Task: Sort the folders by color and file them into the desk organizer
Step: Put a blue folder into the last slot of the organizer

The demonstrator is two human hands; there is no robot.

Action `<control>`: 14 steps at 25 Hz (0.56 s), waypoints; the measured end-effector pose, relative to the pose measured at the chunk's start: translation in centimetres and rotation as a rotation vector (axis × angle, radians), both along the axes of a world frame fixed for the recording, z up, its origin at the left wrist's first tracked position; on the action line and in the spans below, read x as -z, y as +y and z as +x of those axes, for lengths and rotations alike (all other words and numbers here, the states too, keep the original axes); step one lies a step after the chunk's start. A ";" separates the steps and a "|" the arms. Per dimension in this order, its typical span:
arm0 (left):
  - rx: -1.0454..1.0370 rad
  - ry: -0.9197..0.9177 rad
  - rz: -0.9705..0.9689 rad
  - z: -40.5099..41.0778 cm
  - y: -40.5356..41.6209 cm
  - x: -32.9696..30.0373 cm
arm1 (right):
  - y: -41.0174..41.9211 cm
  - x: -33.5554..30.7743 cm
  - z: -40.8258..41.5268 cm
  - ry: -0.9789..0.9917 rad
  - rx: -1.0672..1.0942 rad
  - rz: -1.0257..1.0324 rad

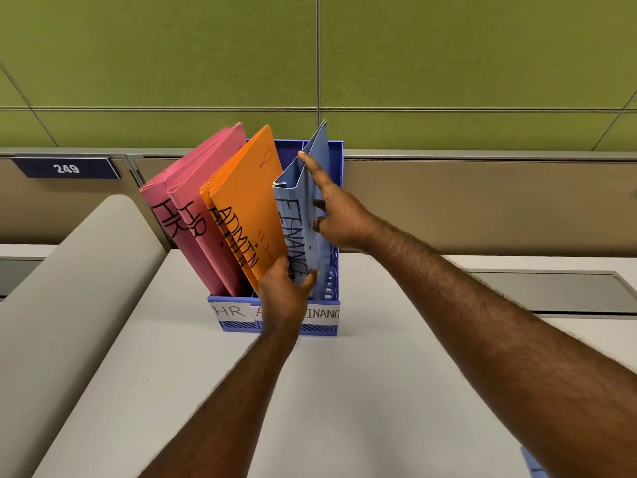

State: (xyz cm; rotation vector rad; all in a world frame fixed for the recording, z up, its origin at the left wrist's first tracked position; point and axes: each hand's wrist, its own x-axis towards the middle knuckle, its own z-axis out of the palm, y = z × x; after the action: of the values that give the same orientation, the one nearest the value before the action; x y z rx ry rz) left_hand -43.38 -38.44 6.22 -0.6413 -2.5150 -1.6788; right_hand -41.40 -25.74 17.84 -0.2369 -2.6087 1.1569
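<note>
Light blue paper folder marked FINANCE (303, 215) stands tilted in the right compartment of the blue plastic desk organizer (339, 201), long axis running up and away toward the desk's back edge. Left hand (284, 293) pinches its lower near corner; right hand (332, 210), fingers spread, presses its right face. Blue scrap (532, 465) at near right desk edge.
</note>
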 end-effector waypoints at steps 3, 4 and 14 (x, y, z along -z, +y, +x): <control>-0.020 0.004 -0.039 0.1 0.0 0.1 | -0.3 0.1 0.4 0.011 0.012 -0.019; -0.026 0.009 -0.064 0.2 -0.1 0.0 | -0.4 0.0 0.6 0.014 0.021 -0.016; -0.022 -0.015 -0.101 3.9 -5.8 -1.3 | -4.9 4.9 8.5 0.088 0.106 -0.274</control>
State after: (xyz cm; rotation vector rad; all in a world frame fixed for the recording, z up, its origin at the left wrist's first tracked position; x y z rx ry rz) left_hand -39.46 -44.23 7.50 -0.6081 -2.6215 -1.5644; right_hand -32.87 -30.60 12.92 -0.3658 -2.3272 1.4501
